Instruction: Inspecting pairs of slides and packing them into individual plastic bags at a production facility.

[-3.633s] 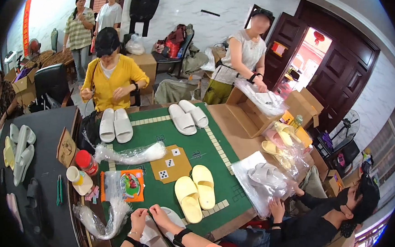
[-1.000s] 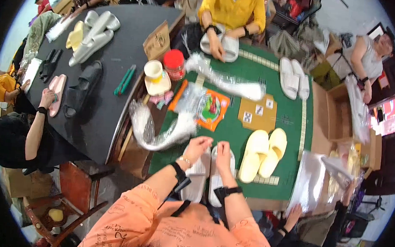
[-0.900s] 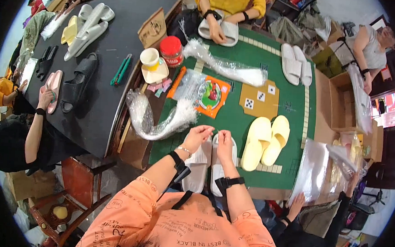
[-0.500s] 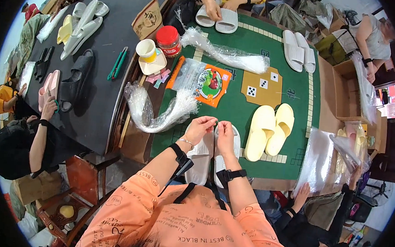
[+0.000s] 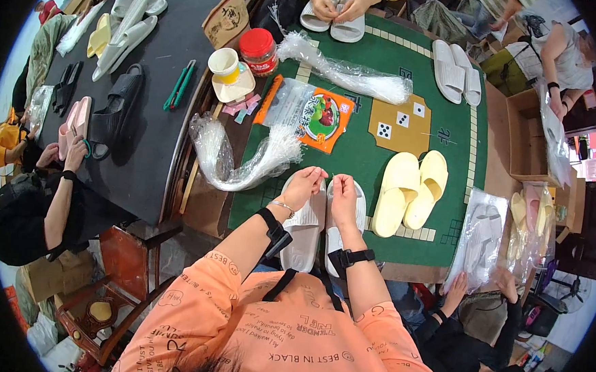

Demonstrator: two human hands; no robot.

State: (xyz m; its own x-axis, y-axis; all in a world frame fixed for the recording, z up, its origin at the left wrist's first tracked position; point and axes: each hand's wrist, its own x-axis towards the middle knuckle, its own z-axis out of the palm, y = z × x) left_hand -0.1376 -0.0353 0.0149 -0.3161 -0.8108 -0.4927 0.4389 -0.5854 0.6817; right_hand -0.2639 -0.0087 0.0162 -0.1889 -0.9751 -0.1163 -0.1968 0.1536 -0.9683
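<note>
My left hand (image 5: 302, 188) and my right hand (image 5: 344, 201) are both closed in a pinch, side by side with a small gap between the fingertips. Whatever they pinch is too small or thin to make out. Right below them lies a pair of pale grey slippers (image 5: 301, 246) at the near table edge, partly covered by my hands and right wrist. To the right of my hands sits a pair of yellow slippers (image 5: 398, 192). A clear bundle of thin white plastic strands (image 5: 227, 165) lies to the left of my left hand.
Beyond my hands are an orange-edged plastic bag (image 5: 329, 116), a second strand bundle (image 5: 366, 81), a red-lidded jar (image 5: 258, 50) and a stacked cup (image 5: 225, 65). White slippers (image 5: 448, 76) lie far right. Co-workers handle slippers around the green table (image 5: 340, 165); bagged grey slippers (image 5: 484, 231) lie right.
My fingertips have drawn slightly apart, still pinched. At the right, a co-worker's clear bag now lies flat with grey slippers showing in it. The co-worker's hands opposite have come together over their slippers.
</note>
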